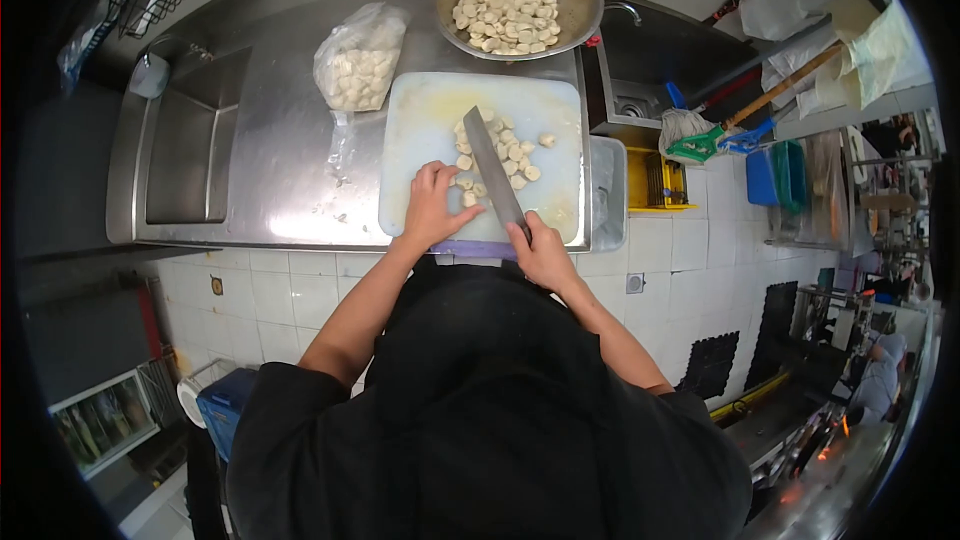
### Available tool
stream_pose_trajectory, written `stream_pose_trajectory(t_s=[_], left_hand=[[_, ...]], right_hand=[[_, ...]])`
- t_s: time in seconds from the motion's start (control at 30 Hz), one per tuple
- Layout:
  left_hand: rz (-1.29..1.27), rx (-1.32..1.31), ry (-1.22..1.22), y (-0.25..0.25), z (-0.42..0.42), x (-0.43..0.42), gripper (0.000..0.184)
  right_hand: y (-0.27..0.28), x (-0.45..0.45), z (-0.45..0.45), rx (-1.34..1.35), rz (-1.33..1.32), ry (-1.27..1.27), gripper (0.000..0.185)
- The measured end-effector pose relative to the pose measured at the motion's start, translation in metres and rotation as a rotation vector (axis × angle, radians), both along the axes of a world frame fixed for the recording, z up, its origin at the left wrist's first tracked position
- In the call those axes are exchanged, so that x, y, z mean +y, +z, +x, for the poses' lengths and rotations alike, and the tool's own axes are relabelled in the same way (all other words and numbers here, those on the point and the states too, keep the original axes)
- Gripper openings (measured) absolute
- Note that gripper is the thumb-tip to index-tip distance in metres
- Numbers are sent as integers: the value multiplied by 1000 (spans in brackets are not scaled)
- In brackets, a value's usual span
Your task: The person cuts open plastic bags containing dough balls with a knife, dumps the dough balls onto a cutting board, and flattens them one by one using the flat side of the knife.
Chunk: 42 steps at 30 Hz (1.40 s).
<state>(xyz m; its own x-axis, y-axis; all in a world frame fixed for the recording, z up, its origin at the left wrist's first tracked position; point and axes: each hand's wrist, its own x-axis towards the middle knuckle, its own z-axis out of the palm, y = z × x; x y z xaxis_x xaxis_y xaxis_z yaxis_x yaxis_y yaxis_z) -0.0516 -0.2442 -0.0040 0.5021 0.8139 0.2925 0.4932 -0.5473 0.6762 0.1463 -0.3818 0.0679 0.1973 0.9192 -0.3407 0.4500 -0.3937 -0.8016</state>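
My right hand [544,253] is wrapped round the handle of a large knife [493,168], whose long, wide blade points away from me across the white cutting board [415,110]. Pale, ball-like food pieces [515,152] lie loose on the board on both sides of the blade, partly covered by it. Beside the nearest of them, at the board's left front, is my left hand [436,208], its thumb and fingers apart; I see nothing held in it. What exactly the pieces are, I cannot tell.
Behind the board stands a steel colander [575,15] of pale cut pieces. A clear plastic bag [362,58] of similar balls lies left of it. Sinks [190,155] flank the steel counter. A clear bin [608,190] and yellow crate [660,180] are right. A person [880,380] stands far right near flames.
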Motion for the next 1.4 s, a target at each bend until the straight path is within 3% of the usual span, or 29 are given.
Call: stream_pose_trajectory(t_s=[0.07,0.27,0.33,0.9,1.03,1.17,1.4], left_hand=[[70,56,32,-6,1,1,50],[-181,-108,-45,-18,-24,10,43],[-36,-62,-82,-18,-27,11,37],[40,-139,-54,-26,-22,10,37],[76,-162,-63,-28,-22,12,37],[54,-139,-43,-31,-22,12,37],[42,-131,-2,-27,-12,13,35]], right_hand=[[-4,1,-2,-13,50,4,33],[2,2,-5,-153,52,124,31],[2,2,-7,-207,51,169,30],[30,12,-11,-443,-27,405,28],[20,20,-13,-427,-23,414,27],[-28,50,-35,-423,37,371,29],[-1,65,-18,-320,123,189,29]])
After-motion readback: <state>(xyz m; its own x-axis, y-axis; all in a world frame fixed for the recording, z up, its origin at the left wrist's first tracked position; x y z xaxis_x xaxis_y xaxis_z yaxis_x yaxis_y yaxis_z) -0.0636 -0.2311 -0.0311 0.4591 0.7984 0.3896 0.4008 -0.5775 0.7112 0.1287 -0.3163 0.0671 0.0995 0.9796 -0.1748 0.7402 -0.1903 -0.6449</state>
